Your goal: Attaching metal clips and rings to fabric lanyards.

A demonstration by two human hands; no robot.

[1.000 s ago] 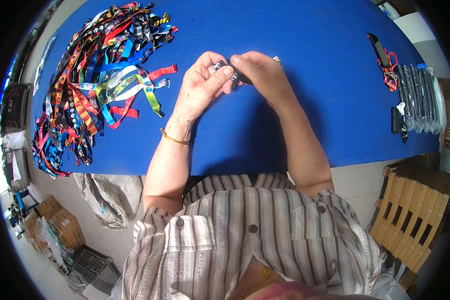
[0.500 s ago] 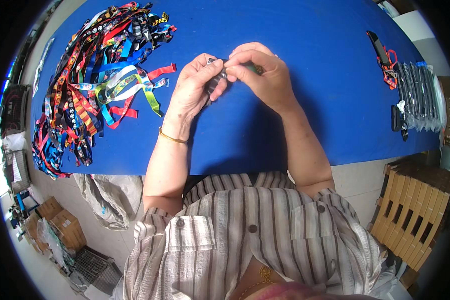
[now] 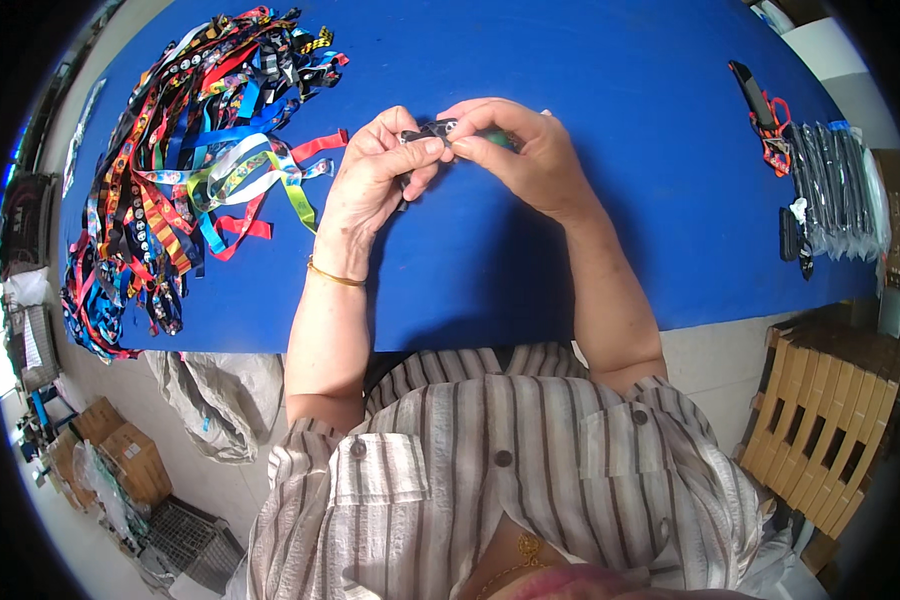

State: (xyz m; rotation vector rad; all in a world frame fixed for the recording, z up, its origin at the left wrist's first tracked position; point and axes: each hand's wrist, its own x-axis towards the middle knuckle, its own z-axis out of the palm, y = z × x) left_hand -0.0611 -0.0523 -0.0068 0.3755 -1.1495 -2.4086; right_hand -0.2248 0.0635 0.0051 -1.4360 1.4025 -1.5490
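Observation:
Over the middle of the blue table (image 3: 450, 270), both hands meet on a black strap with a pale print (image 3: 436, 130). My left hand (image 3: 368, 180) pinches it between thumb and fingers, and a dark end shows below the palm. My right hand (image 3: 532, 160) has thumb and fingertips closed at the strap's other end, touching the left thumb tip. Something green (image 3: 503, 139) shows beneath the right fingers; its kind is hidden. Left of my left hand spreads a large heap of colourful printed straps (image 3: 155, 190), some loose ends reaching toward my wrist.
On the table's right side lie red-handled scissors (image 3: 776, 155), a long black object (image 3: 749, 88), a row of clear-wrapped dark packets (image 3: 835, 190) and a small black item (image 3: 789, 233). Below the edge are stacked cardboard pieces (image 3: 820, 430), a pale plastic bag (image 3: 220, 395) and cardboard boxes (image 3: 135, 460).
The strap has turned between my fingers, so more of its printed face shows on top. My left hand has shifted slightly left, and the right fingers have closed lower against the left thumb.

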